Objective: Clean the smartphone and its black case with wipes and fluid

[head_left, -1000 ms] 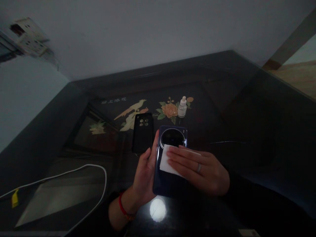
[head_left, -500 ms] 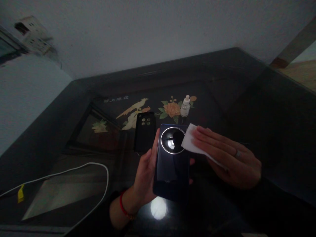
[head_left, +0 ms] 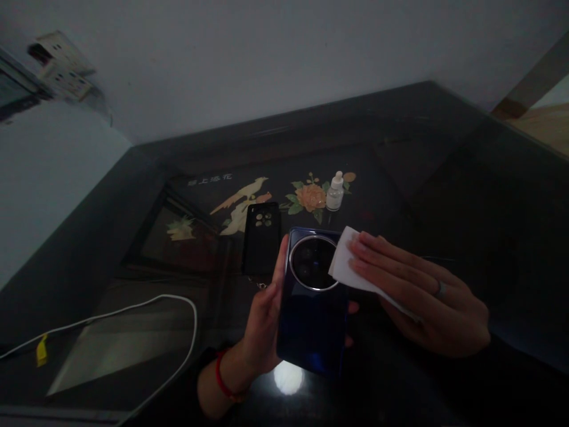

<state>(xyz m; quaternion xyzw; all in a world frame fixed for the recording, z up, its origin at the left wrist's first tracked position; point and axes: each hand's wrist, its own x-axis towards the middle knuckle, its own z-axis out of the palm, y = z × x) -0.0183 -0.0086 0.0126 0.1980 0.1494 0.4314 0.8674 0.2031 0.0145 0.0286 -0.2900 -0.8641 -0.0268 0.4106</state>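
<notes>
A dark blue smartphone (head_left: 311,326) with a large round camera ring faces back side up above the table. My left hand (head_left: 263,323), with a red bracelet on its wrist, is wrapped round the phone from below, its fingertips showing at the right edge. My right hand (head_left: 422,290), wearing a ring, presses a folded white wipe (head_left: 347,261) against the right side of the camera ring. Just beyond the phone lies a black phone case (head_left: 262,243) with camera cutouts. Farther back stands a small dropper bottle (head_left: 335,193) with a white top.
The dark glossy table (head_left: 400,136) bears an inlaid bird and flower picture (head_left: 310,196). A white cable (head_left: 133,304) with a yellow tag (head_left: 41,351) curves across its left part. White sockets (head_left: 66,65) hang on the wall at the upper left.
The phone has tilted slightly, so the bright reflection on its camera ring and back has faded. My right hand and the wipe have shifted slightly right and nearer me.
</notes>
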